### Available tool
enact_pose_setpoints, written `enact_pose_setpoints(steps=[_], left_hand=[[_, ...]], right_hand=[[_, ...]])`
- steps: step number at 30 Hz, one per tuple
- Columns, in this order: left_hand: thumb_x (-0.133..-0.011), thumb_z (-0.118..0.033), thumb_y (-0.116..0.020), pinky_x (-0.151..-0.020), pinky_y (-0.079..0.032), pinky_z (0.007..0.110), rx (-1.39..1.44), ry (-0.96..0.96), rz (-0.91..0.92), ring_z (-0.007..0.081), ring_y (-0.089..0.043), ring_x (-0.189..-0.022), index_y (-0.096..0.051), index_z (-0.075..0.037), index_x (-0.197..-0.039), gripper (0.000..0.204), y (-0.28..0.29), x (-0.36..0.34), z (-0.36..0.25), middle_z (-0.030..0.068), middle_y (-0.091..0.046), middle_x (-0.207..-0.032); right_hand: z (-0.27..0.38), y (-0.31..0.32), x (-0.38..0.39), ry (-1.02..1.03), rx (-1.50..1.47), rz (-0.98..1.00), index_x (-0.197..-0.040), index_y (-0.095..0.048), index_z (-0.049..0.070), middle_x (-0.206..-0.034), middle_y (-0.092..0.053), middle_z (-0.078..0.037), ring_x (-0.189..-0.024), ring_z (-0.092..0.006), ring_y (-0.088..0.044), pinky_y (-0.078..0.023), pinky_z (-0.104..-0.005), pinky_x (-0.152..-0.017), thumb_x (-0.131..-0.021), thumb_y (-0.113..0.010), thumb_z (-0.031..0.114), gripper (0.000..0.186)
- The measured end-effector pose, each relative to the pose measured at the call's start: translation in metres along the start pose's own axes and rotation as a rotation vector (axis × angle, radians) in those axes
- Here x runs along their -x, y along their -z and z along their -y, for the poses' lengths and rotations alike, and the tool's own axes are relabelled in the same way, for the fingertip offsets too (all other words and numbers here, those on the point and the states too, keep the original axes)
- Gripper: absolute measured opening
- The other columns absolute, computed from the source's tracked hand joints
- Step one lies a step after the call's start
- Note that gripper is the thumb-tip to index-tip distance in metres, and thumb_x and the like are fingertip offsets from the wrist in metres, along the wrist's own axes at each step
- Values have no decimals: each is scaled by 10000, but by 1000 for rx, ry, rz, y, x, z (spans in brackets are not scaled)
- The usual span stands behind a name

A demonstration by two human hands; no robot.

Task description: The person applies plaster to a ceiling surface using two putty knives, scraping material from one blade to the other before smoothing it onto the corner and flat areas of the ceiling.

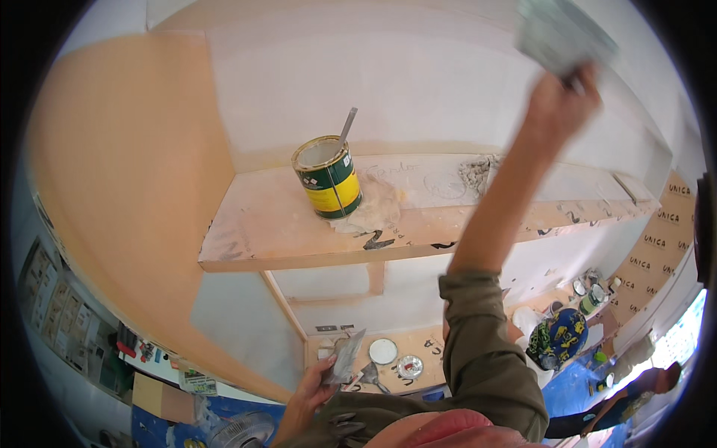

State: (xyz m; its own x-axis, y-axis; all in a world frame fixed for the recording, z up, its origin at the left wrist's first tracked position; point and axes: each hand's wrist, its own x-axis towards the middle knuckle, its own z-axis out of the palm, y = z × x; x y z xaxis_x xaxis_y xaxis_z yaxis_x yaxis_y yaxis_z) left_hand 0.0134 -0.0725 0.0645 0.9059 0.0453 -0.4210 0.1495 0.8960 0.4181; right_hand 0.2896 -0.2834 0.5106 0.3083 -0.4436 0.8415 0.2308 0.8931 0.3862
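Note:
My right hand [564, 104] is raised high at the upper right, its fingers wrapped round the handle of a wide putty knife [564, 33]. The broad grey blade is blurred and overlaps the pale upper wall; whether it touches cannot be told. Low in front of my body, my left hand [314, 384] grips a flat grey scraper [346, 357], tilted up on edge. On the wooden shelf [261, 231] between them stands an open green and yellow can [332, 187]. A grey stick [348, 127] leans out of its top.
A crumpled heap [474, 175] lies farther right on the shelf. Below are a round white lid [383, 351], a small tin [410, 367] and another scraper [373, 377]. Two people, one in a patterned head covering [556, 340], are at lower right. A fan [243, 431] stands at lower left.

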Motion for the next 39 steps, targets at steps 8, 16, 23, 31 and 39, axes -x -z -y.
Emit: enact_pose_setpoints(steps=[8,16,23,31,39], left_hand=[[-875,-175,-524,-801,-503,322,-240,-98,222,182,-590,-935,-482,4,-1130,315,-59,-9,-29,95,-594,-1019],[-893,-180,-484,-823,-504,299,-252,-61,476,164,-581,-975,-382,30,-1224,405,-134,-28,-36,122,-545,-1113],[-906,-173,-488,-820,-496,275,-130,30,472,126,-569,-962,-431,-8,-1177,322,-135,-49,-26,65,-545,-1079],[-908,-175,-483,-768,-511,272,-70,78,488,126,-599,-881,-462,-1,-1126,279,-145,-45,-22,74,-578,-1019],[-879,-209,-525,-662,-546,253,-143,-238,401,102,-622,-799,-473,12,-1141,347,-145,-57,-51,88,-609,-970]], right_hand=[[89,21,151,-393,469,-327,-1196,-427,-40,-1165,-519,-133,-1070,-205,-506,-401,-367,-971,-908,-466,103,324],[139,12,238,-70,1410,689,-934,-598,-14,-890,-638,-171,-882,-293,-626,-463,-442,-861,-762,-623,20,177],[150,11,268,-176,1500,1125,-880,-642,84,-932,-656,-91,-913,-268,-631,-463,-447,-866,-697,-679,76,187],[160,13,291,-290,1479,1085,-846,-632,41,-872,-659,-97,-864,-277,-643,-494,-432,-799,-700,-671,42,151],[227,26,318,-499,1571,505,-811,-597,-38,-870,-632,-174,-800,-305,-632,-481,-493,-807,-803,-532,-53,67]])
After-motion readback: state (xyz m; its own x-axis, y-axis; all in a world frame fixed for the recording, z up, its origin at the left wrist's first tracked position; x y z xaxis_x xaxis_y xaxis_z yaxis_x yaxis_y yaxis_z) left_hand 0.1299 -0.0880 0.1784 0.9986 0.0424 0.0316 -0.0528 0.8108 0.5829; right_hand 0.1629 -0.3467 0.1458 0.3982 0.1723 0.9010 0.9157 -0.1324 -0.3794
